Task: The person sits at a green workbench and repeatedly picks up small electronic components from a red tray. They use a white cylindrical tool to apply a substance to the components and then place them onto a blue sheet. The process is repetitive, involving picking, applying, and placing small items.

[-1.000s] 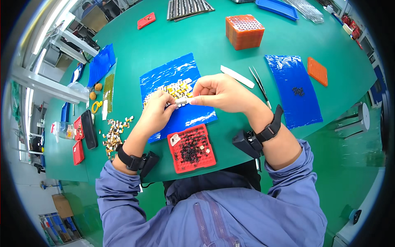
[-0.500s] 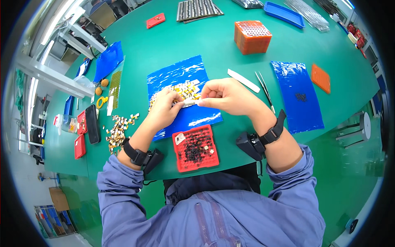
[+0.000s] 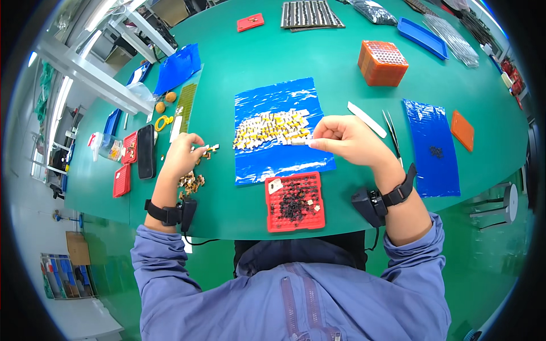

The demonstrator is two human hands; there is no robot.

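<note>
My right hand (image 3: pixel 346 139) pinches one end of a short pale strip (image 3: pixel 298 142) between thumb and fingertip. The strip lies along the lower edge of many small white and yellow pieces (image 3: pixel 270 129), packed together on a blue sheet (image 3: pixel 284 165). My left hand (image 3: pixel 181 156) is off the sheet to the left, bent over a loose pile of similar small pieces (image 3: pixel 191 183). Its thumb and index finger come close together beside pieces at the pile's upper end; whether one is between them is hidden. A red tray (image 3: pixel 315 219) with small black parts sits nearest me.
Tweezers (image 3: pixel 393 139) and a white flat tool (image 3: pixel 367 119) lie right of my right hand. Beyond are another blue sheet (image 3: pixel 443 176), an orange plate (image 3: pixel 462 131) and an orange stack (image 3: pixel 382 71). A black case (image 3: pixel 147 152) and yellow scissors (image 3: pixel 163 123) lie left.
My left hand has left the strip and moved left to the loose pile. My right hand still holds the strip by the packed pieces. The whole view has shifted.
</note>
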